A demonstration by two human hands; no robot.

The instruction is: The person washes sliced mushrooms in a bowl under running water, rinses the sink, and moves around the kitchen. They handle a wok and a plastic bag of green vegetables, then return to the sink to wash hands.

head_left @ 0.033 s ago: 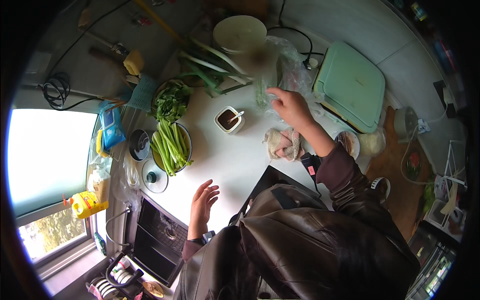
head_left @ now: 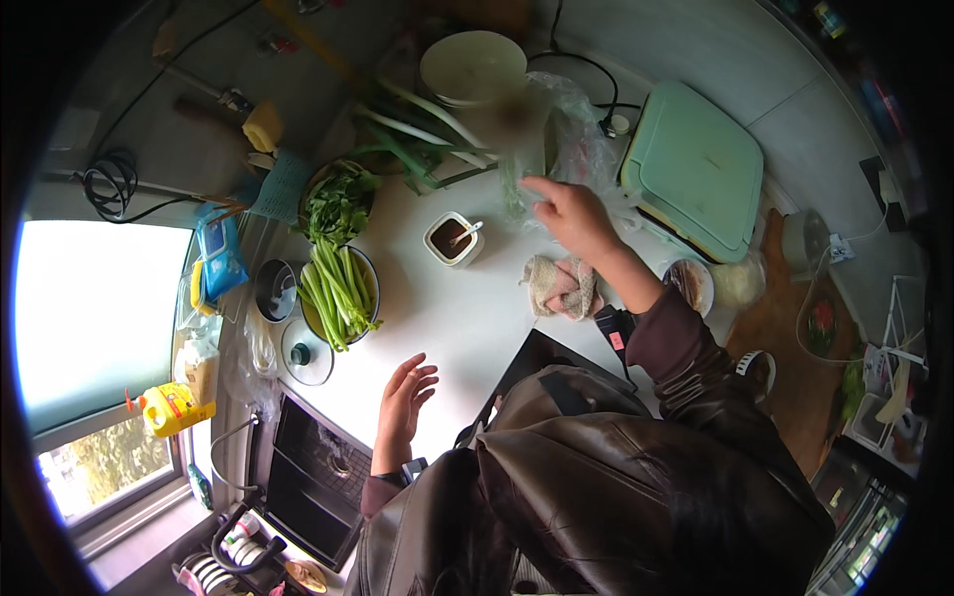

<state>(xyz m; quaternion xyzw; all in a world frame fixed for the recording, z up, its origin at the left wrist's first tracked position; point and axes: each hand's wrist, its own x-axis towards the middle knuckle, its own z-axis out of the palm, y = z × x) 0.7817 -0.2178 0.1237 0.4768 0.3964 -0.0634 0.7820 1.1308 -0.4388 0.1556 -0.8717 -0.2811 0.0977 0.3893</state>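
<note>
My right hand [head_left: 578, 221] is over the worktop, beside a clear plastic bag [head_left: 578, 129]. One finger is stretched out to the left; the others are partly hidden, and nothing shows in the hand. Just below it lies a crumpled pink and beige cloth [head_left: 561, 288]. To its left stands a square white bowl [head_left: 430, 241] of dark sauce with a white spoon [head_left: 467, 232]. My left hand [head_left: 402, 402] hovers empty over the near side of the counter, fingers apart and slightly bent. Celery stalks [head_left: 338, 293] lie in a bowl beyond it, to the left.
Leafy greens [head_left: 338, 204] and green onions [head_left: 422, 144] are at the back, near a pale round bowl [head_left: 473, 68]. A green lidded appliance [head_left: 696, 169] stands at right. A glass lid [head_left: 306, 353] and a dark sink [head_left: 313, 477] are on the left, by the window.
My right hand's stretched finger has shifted slightly to the left. The left hand and the things on the counter stay in place.
</note>
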